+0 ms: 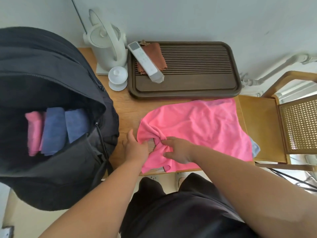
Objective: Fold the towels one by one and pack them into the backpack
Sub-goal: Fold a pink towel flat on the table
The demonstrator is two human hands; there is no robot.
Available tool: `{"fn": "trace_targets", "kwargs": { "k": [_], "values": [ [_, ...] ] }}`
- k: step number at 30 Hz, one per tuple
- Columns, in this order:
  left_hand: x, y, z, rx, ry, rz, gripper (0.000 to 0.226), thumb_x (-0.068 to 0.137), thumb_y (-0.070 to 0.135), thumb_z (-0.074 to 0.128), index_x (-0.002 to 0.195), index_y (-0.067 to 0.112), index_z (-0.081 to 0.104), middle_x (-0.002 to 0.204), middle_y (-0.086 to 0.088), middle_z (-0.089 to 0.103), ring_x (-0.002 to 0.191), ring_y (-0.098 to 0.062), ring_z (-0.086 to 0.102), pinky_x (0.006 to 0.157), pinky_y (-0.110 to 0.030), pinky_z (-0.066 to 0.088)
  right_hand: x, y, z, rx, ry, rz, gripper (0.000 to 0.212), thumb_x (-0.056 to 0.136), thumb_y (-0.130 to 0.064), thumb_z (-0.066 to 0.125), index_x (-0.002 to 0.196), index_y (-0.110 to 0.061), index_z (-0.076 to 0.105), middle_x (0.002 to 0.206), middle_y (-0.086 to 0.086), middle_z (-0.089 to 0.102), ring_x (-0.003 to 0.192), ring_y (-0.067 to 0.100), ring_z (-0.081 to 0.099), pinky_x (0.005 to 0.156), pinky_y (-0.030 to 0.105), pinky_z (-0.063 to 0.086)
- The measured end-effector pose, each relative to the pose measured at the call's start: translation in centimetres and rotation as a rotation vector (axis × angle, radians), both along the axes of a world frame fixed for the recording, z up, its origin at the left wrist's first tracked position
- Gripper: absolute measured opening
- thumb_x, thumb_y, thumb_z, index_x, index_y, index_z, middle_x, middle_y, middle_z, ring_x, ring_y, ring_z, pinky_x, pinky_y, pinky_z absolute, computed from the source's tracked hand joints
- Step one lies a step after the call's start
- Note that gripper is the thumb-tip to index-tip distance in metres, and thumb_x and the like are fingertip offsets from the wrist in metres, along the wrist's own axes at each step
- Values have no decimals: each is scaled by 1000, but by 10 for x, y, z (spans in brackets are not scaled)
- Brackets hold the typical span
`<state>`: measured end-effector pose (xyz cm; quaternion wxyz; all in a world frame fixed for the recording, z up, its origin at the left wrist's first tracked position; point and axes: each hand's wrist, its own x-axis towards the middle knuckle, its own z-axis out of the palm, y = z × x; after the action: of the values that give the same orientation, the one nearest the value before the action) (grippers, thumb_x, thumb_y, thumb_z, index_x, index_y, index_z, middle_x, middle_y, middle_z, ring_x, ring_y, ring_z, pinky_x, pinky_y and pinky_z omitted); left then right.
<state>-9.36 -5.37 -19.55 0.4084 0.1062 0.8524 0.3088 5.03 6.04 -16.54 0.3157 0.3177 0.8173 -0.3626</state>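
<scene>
Hands (pixel 137 148) (pixel 178 150) bunch pink towel (pixel 197 127); no legible writing

Pink towel (pixel 197 131) hides most of a blue towel (pixel 255 147).

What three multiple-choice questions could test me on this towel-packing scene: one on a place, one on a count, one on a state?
1. Where does the white remote lie?
A. on the dark tray
B. inside the backpack
C. on the chair

2. How many folded towels show in the black backpack?
A. one
B. three
C. five

3. What state is the pink towel on the table in?
A. neatly folded
B. rolled up tight
C. spread out and bunched at one corner

Answers:
1 A, it rests across the tray and a brown cloth.
2 B, one pink and two blue stand side by side.
3 C, the left hand and right hand gather its near corner.
</scene>
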Motion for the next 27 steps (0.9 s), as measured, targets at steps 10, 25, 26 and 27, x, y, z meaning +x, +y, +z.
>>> {"fn": "trace_targets", "kwargs": {
  "k": [10, 25, 26, 27],
  "values": [
    [-11, 30, 8, 32, -143, 133, 9, 89, 17, 66, 86, 22, 73, 86, -2, 71, 87, -24, 63, 77, -34, 51, -4, -6, 20, -14, 99, -407, 46, 96, -44, 57, 127, -12, 67, 124, 12, 65, 109, 28, 61, 93, 36, 49],
    [-11, 59, 87, 387, -140, 83, 24, 93, 27, 59, 82, 6, 63, 81, -19, 62, 84, -43, 65, 77, -55, 59, -35, -17, 51, 282, 431, -610, 20, 81, -23, 62, 68, -22, 46, 67, -1, 56, 69, 28, 54, 60, 37, 42],
    [-12, 61, 89, 389, -160, 111, 24, 95, 27, 58, 84, 5, 62, 82, -19, 62, 90, -48, 66, 77, -61, 58, -33, -16, 52, 291, 417, -633, 24, 81, -21, 62, 66, -23, 43, 64, -3, 54, 67, 27, 53, 57, 34, 38],
    [-12, 62, 91, 389, -186, 143, 24, 97, 26, 56, 87, 4, 60, 84, -20, 62, 93, -50, 66, 74, -64, 57, -31, -16, 52, 296, 397, -645, 26, 83, -21, 62, 66, -24, 42, 64, -5, 53, 66, 25, 52, 56, 33, 35]
  ]
}}
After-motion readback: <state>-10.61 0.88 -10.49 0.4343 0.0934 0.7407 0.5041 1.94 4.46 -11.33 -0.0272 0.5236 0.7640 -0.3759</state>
